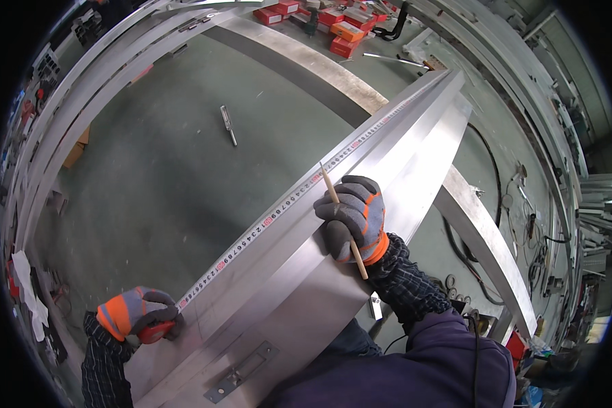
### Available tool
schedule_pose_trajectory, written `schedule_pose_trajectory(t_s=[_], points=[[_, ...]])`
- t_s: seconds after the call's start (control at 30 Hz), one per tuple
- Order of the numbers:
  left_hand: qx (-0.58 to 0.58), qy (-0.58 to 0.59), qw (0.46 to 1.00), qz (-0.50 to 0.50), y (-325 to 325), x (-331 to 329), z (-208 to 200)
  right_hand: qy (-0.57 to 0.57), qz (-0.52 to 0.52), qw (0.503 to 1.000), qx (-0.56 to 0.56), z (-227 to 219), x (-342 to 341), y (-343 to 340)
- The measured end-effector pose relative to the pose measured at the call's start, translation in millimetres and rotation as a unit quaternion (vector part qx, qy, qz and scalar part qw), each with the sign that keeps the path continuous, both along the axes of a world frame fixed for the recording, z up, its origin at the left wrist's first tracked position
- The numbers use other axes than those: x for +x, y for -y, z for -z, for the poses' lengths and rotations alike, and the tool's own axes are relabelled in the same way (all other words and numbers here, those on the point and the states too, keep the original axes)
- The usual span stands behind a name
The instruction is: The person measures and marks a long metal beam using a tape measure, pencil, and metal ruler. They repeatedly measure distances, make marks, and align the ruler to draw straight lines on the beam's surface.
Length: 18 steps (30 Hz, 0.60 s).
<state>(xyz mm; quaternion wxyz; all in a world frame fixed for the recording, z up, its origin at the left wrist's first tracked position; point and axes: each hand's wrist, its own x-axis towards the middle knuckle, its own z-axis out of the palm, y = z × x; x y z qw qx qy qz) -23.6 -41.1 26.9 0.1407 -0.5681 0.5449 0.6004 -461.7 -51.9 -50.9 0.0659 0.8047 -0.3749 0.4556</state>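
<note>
A long silver metal profile (pixel 272 268) runs from the lower left up to the far right in front of me. Along its upper face lies the extended blade of a tape measure (pixel 279 212). At the near left end my left hand (pixel 139 314), in a grey and orange glove, is closed around the red tape case (pixel 156 332). My right hand (pixel 353 214), gloved the same way, rests on the profile near its middle. Its curled fingers hold a thin wooden pencil-like stick (pixel 330 182), whose pointed tip reaches the tape blade. A metal lock plate (pixel 241 372) is set into the profile's near side.
Crossbeams (pixel 489 241) support the profile. A small metal bar (pixel 228 125) lies on the grey-green floor. Red boxes (pixel 345 45) are piled at the far side. Long metal profiles (pixel 68 115) stand at the left, and black cables (pixel 496 183) trail along the right.
</note>
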Motion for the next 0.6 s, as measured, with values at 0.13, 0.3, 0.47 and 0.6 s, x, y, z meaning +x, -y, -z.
schedule_pose_trajectory(t_s=[0.13,0.3,0.47,0.6], points=[[0.003,0.052,0.999,-0.008,-33.1,24.7,-15.0,0.031,-0.014,0.991,0.128,46.1,10.6,-6.7],[-0.004,0.043,0.998,-0.053,-62.1,63.1,-39.5,0.068,-0.008,0.997,-0.026,17.7,5.7,-14.6],[-0.012,0.115,0.985,-0.129,-137.5,118.0,-54.8,0.051,0.003,0.999,-0.017,18.7,-5.3,-24.4],[0.024,0.140,0.966,-0.214,-158.9,132.3,-62.0,0.047,0.022,0.999,0.016,37.2,-10.8,-7.8]])
